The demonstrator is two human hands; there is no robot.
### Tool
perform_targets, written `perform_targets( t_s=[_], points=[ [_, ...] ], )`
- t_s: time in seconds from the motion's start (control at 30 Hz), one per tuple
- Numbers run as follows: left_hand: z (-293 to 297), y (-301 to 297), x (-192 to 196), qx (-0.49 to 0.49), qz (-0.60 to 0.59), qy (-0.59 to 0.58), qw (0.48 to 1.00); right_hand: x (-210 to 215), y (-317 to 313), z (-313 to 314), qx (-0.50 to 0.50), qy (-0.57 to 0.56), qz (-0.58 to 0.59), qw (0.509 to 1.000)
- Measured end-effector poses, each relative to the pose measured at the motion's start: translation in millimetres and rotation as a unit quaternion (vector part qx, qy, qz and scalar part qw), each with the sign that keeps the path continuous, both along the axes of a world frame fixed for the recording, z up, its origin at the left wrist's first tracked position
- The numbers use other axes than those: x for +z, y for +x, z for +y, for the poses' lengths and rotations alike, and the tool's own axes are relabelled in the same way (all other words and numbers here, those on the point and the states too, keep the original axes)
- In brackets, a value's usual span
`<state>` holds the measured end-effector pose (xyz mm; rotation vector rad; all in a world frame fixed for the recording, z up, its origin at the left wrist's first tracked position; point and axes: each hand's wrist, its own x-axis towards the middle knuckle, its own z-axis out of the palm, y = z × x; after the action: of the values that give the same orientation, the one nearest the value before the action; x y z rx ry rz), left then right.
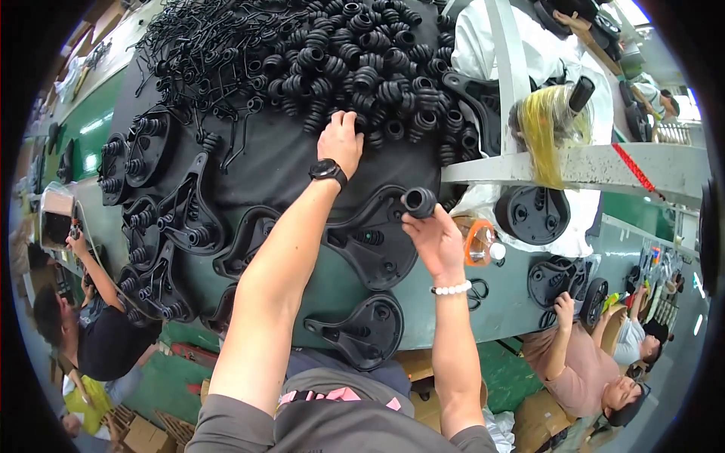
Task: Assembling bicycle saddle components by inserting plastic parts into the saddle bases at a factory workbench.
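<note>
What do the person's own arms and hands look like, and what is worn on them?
Both forearms are bare, without gloves. The left hand has a black watch with a dark band on the wrist. The right hand has a bracelet of small white beads on the wrist. Short grey sleeves cover the upper arms at the lower edge of the picture.

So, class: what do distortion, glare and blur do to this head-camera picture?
Head view: fisheye bends the pale beam and green table toward a black rim; windows at upper right blow out white; the left hand on the ribbed rubber boots and right hand holding one boot stay sharp; edge figures smear.
</note>
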<state>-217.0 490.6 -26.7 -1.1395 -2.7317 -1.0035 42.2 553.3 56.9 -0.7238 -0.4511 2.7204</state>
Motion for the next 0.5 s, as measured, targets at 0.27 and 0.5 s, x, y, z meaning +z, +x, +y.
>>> perform_targets(
  t_s=[0.27, 0.5],
  points=[
    [-1, -13, 20, -0.021, -0.048, -0.074, 0.996, -11, 18, -19, 0.032, 0.769, -0.239, 0.591],
    [-78, 91, 67, -0.022, -0.164, 0.180, 0.970, -47, 16, -24, 0.068, 0.827, -0.252, 0.498]
  ],
)
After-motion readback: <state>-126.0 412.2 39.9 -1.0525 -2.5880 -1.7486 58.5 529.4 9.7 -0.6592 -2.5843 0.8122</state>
